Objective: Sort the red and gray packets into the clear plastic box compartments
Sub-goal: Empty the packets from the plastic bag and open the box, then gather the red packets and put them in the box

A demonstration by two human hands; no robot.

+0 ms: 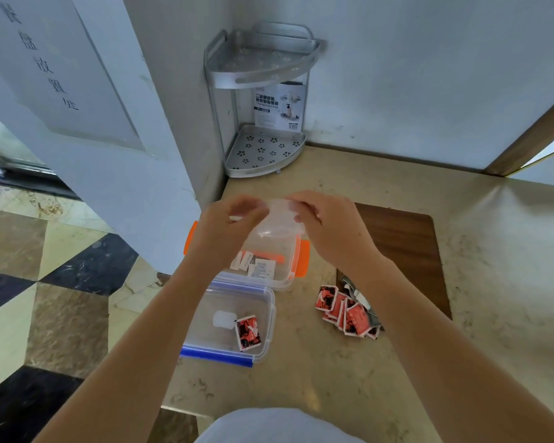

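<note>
Both hands hold a clear plastic lid (277,219) above the orange-clipped clear box (293,270); my left hand (227,231) grips its left side and my right hand (327,231) its right. White and gray packets (258,266) lie inside that box. Nearer to me stands a blue-clipped clear box (269,318) with one red packet (248,334) in it. A pile of red packets (346,310) lies on the counter to the right, with gray packets (362,298) partly hidden behind my right forearm.
A dark wooden board (403,244) lies under my right arm. A two-tier metal corner shelf (263,148) stands in the back corner against the wall. The beige counter (461,314) ends at the left, with tiled floor (45,282) below.
</note>
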